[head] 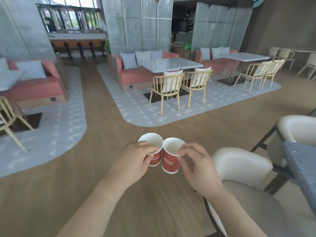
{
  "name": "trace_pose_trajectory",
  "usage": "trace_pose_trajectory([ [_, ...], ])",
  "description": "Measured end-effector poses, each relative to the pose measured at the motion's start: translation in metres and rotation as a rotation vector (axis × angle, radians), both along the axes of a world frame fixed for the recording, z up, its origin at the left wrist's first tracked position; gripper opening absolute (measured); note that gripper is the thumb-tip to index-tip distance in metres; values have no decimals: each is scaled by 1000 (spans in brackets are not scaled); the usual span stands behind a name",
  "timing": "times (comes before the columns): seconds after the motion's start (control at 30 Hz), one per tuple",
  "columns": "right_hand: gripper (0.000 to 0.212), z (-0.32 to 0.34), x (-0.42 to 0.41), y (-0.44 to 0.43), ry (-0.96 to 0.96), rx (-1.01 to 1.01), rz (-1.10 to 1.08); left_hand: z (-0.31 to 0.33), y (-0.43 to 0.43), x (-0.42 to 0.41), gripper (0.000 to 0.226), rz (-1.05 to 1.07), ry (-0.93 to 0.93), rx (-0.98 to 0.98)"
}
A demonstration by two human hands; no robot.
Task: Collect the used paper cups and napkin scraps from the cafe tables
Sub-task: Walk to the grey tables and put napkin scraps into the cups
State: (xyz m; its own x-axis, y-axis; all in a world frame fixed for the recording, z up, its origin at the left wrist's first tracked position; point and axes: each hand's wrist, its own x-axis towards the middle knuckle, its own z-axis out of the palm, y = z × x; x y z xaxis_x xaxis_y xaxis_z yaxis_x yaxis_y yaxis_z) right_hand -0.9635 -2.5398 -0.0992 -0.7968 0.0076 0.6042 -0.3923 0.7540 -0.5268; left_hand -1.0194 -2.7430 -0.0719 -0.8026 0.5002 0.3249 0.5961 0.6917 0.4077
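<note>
Paper cups, one in each of my hands. The left cup (155, 157) sits in my left hand (133, 161), with the fingers curled round its red wall and the thumb up near the rim. The right cup (170, 162) is pinched at the rim and side by the fingertips of my right hand (196, 168). Both are red with white lettering and white insides, their mouths tipped away from me. They are held side by side and touch, in the air above the wooden floor (102, 120).

Just to my right stands a cream padded chair (239, 165), and beyond it is the corner of a dark stone table (301, 161). Further off, on a grey patterned rug (196, 108), a white-topped table (171, 65) stands between a coral sofa (135, 76) with cushions and two pale wooden chairs (166, 86). Tall screens (140, 23) rise behind the sofa.
</note>
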Motion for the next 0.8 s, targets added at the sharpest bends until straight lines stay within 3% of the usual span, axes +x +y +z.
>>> trace_pose_trajectory([
  [0.37, 20, -19, -151, -92, -46, -92, 139, -24, -92, -103, 31, 204, -29, 44],
  [0.8, 15, -13, -416, -283, -135, -80, 601, -8, -265, -275, 33, 620, 1, 14],
])
